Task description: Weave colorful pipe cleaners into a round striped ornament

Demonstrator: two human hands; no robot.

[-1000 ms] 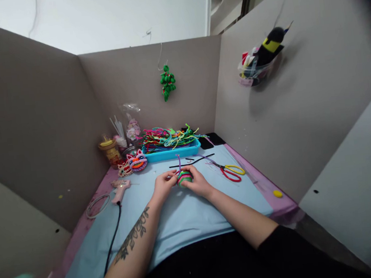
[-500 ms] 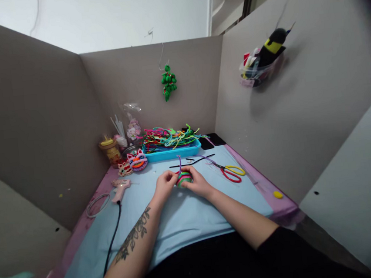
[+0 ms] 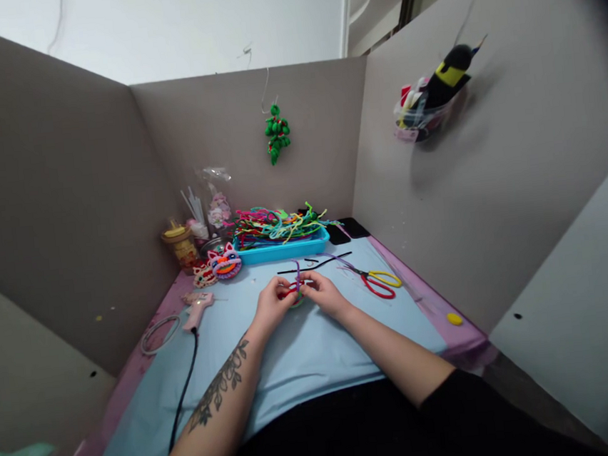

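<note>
Chenille piece (image 3: pixel 292 286) between both hands, over the blue mat (image 3: pixel 327 358).
Left hand (image 3: pixel 272 303) has thumb and fingers closed on its red side; right hand (image 3: pixel 323 293) grips the other side, beside the upright purple strand (image 3: pixel 297 274). The step looks like working that strand against the piece; the next move seems to call for a steady left hold and fine right-hand control. Fingers hide much of the piece, leaving bits of red and green; where the strand joins, whether the right fingers pinch it too, and whether the piece touches the mat, I cannot tell.
</note>
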